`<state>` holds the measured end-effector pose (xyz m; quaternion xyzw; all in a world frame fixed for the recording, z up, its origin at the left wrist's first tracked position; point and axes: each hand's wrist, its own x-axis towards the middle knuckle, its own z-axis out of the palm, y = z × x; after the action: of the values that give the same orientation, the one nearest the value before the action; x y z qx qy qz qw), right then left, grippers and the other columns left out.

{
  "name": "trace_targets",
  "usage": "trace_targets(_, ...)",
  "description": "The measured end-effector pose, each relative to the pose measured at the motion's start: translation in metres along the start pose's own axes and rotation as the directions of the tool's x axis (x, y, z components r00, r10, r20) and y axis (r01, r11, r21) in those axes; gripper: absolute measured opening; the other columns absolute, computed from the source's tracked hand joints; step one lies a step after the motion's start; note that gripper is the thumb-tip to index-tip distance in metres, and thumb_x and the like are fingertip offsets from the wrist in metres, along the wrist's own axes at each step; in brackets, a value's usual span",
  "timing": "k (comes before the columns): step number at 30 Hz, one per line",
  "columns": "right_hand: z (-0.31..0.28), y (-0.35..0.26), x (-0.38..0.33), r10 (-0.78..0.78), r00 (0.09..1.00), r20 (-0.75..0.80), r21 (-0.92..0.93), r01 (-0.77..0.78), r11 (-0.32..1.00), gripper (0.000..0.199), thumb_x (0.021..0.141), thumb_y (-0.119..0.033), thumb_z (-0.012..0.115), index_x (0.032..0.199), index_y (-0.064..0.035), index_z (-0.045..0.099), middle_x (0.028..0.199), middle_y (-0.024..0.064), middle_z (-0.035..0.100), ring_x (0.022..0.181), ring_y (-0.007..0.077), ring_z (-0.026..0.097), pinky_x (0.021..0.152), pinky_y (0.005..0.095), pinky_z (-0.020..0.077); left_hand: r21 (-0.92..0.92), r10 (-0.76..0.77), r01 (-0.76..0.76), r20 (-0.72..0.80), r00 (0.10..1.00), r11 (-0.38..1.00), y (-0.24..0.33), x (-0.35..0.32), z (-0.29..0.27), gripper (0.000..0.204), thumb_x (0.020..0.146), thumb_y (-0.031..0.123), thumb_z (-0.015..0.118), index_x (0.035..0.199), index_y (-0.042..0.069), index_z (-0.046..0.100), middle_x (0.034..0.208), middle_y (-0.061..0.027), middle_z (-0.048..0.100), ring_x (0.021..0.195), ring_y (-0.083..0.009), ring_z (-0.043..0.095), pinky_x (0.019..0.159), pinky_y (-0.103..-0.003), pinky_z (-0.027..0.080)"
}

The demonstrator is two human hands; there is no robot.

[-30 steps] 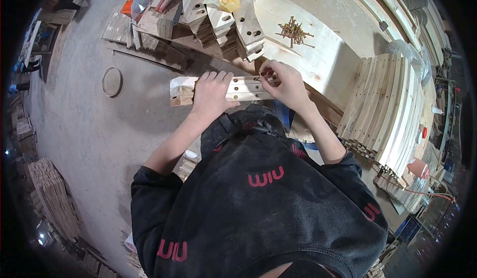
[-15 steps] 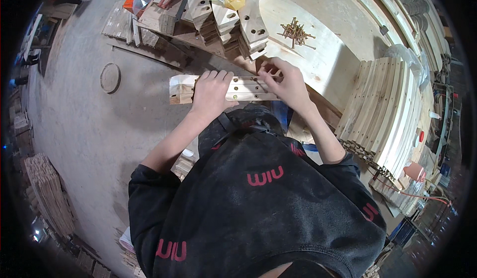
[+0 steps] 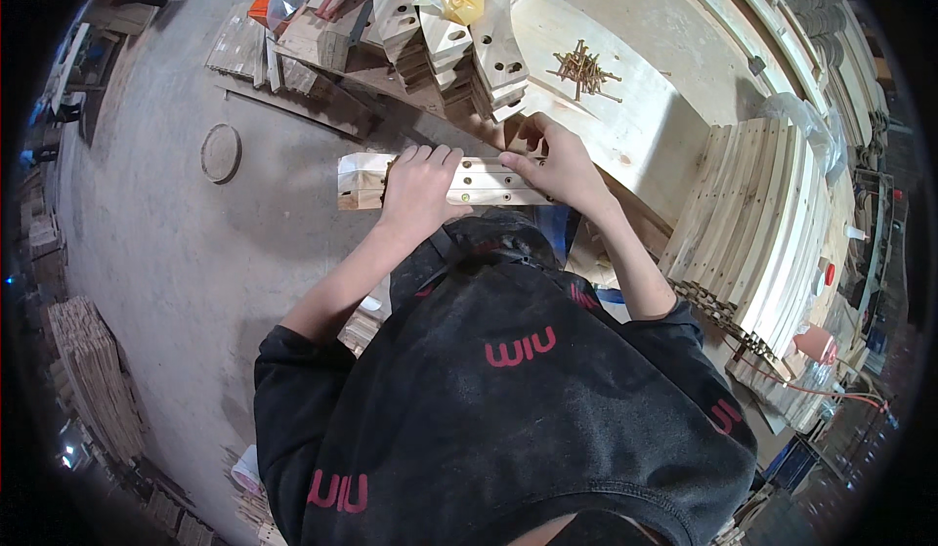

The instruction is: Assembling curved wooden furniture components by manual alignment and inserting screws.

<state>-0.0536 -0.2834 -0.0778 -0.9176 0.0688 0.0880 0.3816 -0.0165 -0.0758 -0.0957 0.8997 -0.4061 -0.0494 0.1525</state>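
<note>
Several pale wooden strips, drilled with rows of holes, lie side by side in front of my body. My left hand is closed over them toward their left end, its fingers bent across the far edge. At the right part of the strips is my right hand. Its thumb rests on the wood and its fingers curl past the far edge, partly hidden. Beyond my right hand, a pile of brass-coloured screws lies on a light wooden board.
Curved wooden pieces with holes are stacked at the far side, a yellow plastic bag on top. Long slats stand stacked at the right. A round disc lies on the concrete floor at the left.
My right hand's thumb and fingers have shifted along the far edge of the strips, and the thumb now lies on the wood. My left hand keeps its hold.
</note>
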Motion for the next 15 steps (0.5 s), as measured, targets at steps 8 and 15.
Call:
trace_targets(8,0.003,0.008,0.006,-0.090,0.994,-0.057,-0.171,0.079,0.982,0.035,0.074,-0.027,0.070,0.097,-0.0020,0.058,0.088,0.0135,0.064,0.076,0.0234,0.062,0.069,0.0323,0.0480,-0.025,-0.004,0.003,-0.018,1.000,1.000,-0.003,0.000,-0.002,0.063,0.049,0.033,0.081,0.099,0.005,0.057,0.088,-0.0088,0.057,0.085,-0.0259,0.056,0.078,-0.036,0.043)
trace_targets(15,-0.040,0.114,0.042,0.056,0.833,-0.550,-0.118,-0.144,0.983,0.035,0.079,-0.018,0.064,0.102,-0.0004,0.044,0.086,0.0203,0.062,0.075,0.0373,0.062,0.063,0.0413,0.0473,-0.021,-0.044,0.043,-0.054,0.998,0.999,-0.008,-0.007,-0.004,0.062,0.046,0.031,0.083,0.096,0.004,0.058,0.084,-0.0083,0.059,0.082,-0.0238,0.057,0.078,-0.033,0.044)
